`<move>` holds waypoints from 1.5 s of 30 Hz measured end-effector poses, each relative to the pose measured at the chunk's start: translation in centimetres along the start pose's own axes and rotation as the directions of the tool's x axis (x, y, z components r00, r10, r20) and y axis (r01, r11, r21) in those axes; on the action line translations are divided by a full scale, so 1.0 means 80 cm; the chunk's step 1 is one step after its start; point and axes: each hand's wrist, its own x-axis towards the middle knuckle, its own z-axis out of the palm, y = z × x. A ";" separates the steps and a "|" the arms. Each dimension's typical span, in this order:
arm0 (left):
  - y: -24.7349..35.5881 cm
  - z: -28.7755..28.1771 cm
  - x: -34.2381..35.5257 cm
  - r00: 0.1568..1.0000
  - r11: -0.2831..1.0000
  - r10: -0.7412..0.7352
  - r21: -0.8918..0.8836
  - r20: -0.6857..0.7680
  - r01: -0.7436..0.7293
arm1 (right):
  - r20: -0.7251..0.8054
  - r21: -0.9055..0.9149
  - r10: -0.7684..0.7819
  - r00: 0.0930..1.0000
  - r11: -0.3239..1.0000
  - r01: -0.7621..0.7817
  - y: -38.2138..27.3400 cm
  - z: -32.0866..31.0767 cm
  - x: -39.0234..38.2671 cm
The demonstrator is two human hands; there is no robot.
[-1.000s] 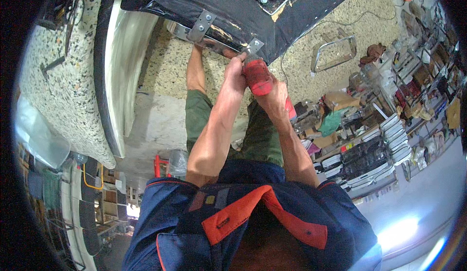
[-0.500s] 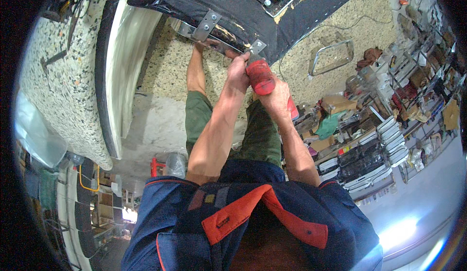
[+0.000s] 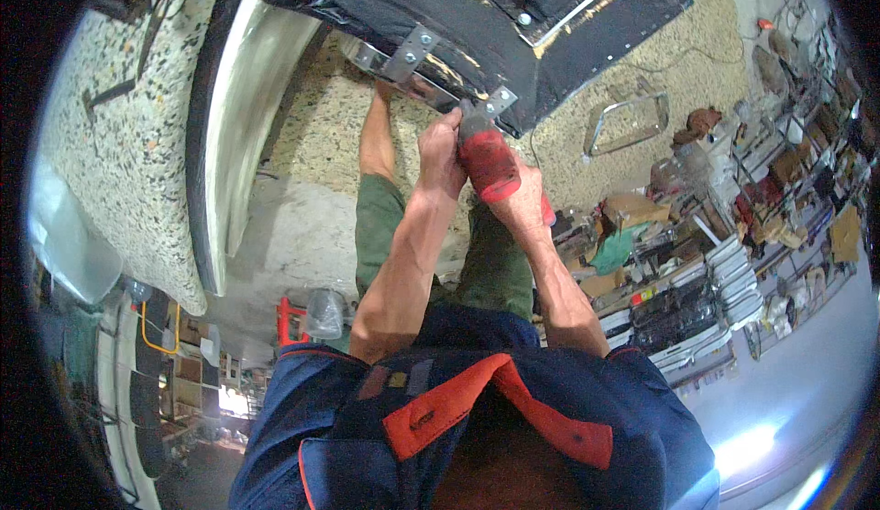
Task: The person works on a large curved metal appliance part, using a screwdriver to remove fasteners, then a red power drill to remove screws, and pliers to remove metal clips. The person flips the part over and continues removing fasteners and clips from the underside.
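Note:
My right hand (image 3: 520, 200) is wrapped round the handle of a red and black cordless drill (image 3: 490, 166). The drill's nose points away from me, toward a shiny metal bar (image 3: 426, 90) along the edge of a black-covered upholstered piece (image 3: 587, 52). Close beside the nose, my left hand (image 3: 440, 153) is closed with its fingers drawn together; what they hold is hidden. A flat metal bracket (image 3: 410, 52) with bolts joins the bar to the black underside on the left. A second bracket (image 3: 500, 100) sits right by the drill's nose.
A speckled stone-topped counter (image 3: 137, 171) with a pale curved front stands at my left. On the speckled floor to the right lies a rounded metal frame (image 3: 628, 123), near a thin cable (image 3: 687, 61). Crowded shelves (image 3: 697, 272) of boxes and parts run along the right.
The drill has tilted, its nose swinging left and away from the right bracket. My left hand has drawn slightly back and down with it. The whole view has shifted a little.

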 end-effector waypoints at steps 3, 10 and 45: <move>0.043 0.029 -0.005 0.948 0.964 0.261 0.003 0.183 -0.266 | -0.108 0.016 -0.249 0.962 0.967 0.252 -0.025 -0.001 0.030; 0.116 0.011 0.068 0.998 0.951 -0.014 -0.310 -0.057 -0.004 | -0.113 -0.133 -0.206 0.972 0.973 0.190 -0.084 0.010 0.096; 0.122 0.068 0.048 0.975 0.926 0.015 -0.364 -0.223 -0.098 | 0.050 -0.405 -0.157 0.986 0.899 0.164 -0.140 -0.058 0.128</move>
